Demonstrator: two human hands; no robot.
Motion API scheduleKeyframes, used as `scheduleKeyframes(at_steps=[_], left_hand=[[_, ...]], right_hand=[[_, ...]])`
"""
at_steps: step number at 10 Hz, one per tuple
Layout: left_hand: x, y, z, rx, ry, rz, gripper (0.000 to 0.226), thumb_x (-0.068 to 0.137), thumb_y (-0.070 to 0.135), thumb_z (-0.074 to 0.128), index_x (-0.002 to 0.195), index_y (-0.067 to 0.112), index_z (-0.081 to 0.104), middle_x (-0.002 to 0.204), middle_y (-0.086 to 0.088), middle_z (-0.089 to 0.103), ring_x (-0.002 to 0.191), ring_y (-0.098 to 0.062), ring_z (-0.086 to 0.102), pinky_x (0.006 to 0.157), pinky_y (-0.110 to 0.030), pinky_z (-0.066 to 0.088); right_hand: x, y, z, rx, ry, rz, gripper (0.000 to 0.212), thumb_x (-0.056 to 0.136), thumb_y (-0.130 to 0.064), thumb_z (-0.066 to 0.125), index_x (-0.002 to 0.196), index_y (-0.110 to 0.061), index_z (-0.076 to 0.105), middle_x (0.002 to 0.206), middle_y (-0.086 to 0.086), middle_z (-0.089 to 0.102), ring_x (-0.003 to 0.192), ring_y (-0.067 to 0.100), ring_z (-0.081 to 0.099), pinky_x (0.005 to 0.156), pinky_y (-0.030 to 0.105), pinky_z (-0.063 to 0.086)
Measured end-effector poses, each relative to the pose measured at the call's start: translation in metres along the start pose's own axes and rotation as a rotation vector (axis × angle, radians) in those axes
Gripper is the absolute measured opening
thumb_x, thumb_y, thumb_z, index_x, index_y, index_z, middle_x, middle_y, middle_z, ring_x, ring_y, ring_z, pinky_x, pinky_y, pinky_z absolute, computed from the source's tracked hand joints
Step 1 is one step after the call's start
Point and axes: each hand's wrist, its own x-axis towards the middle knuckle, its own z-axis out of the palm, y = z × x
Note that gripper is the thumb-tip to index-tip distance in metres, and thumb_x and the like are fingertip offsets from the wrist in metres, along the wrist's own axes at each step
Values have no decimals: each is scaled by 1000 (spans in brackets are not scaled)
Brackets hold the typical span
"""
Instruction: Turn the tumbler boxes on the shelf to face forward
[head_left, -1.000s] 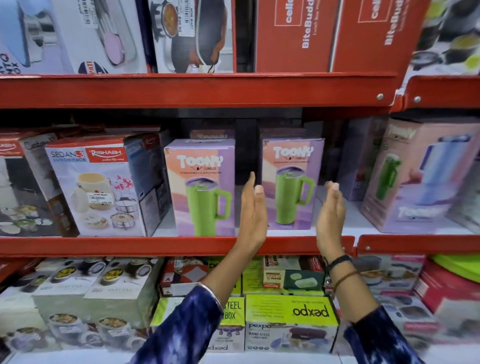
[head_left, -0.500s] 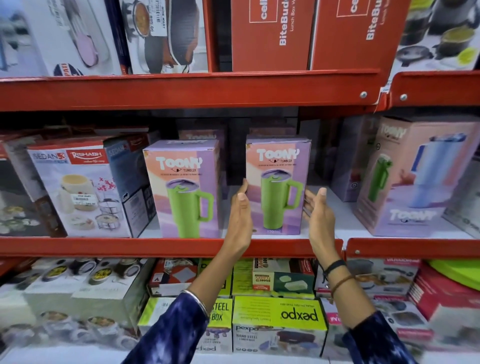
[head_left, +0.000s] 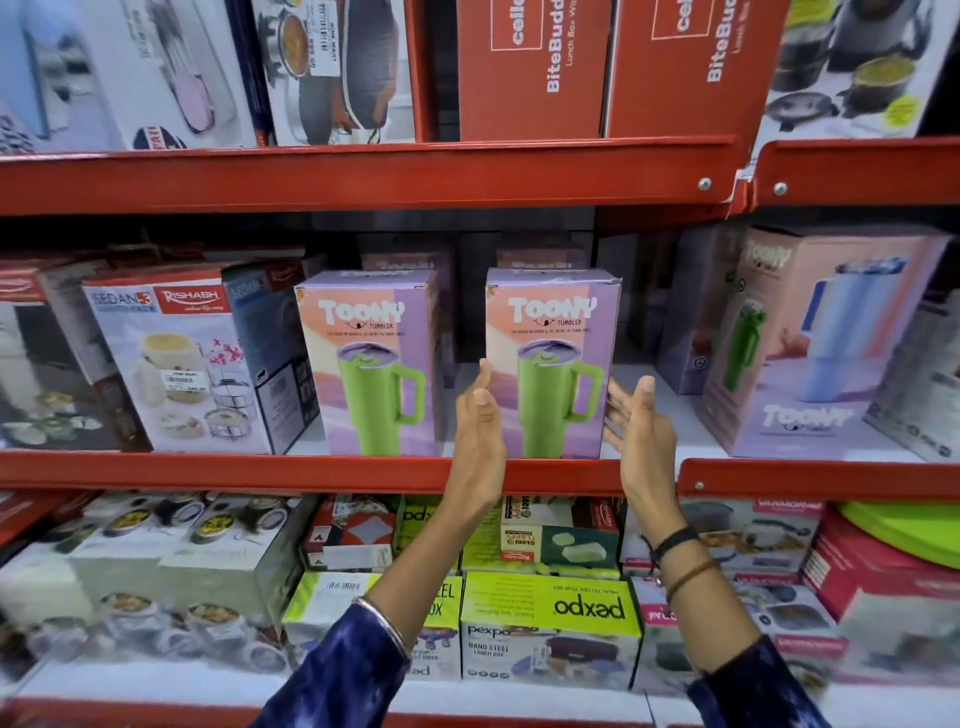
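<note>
Single head-worn wide-angle view, facing straight into the red shelf (head_left: 311, 470) at close range, tilted slightly down. Both forearms enter from the bottom edge; fingers (head_left: 480, 384) sit near frame centre, shelving bowing at the edges.

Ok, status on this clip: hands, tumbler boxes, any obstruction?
Left hand and right hand open, flanking right Toony box. Box faces forward, as does left Toony box. Nothing blocking.

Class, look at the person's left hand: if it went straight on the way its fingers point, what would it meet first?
Probably the left side of the right-hand Toony box; the left hand points up and inward beside that edge, though depth is unclear.
</note>
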Motion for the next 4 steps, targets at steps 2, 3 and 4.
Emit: scheduleKeyframes(at_steps=[2,3,4], left_hand=[[-2,-3,-5,85,0,5,94,68,89,10,147,37,14,142,24,20,134,5,18,112,-27,16],[-2,0,-12,122,23,80,82,81,78,14,148,30,18,145,18,24,135,4,21,116,-27,17],[1,16,-24,176,76,269,67,93,60,20,146,21,26,148,9,29,134,10,24,115,-19,18]], right_hand=[[-9,2,4,-102,2,-53,53,83,-73,30,108,-41,65,118,17,66,115,31,58,102,49,45],[-18,-3,9,-201,96,-193,45,97,-45,33,132,-23,53,140,10,53,130,19,47,107,28,36],[-24,-22,21,-207,153,-422,50,96,-38,33,140,-14,43,146,1,45,135,11,39,110,23,30]])
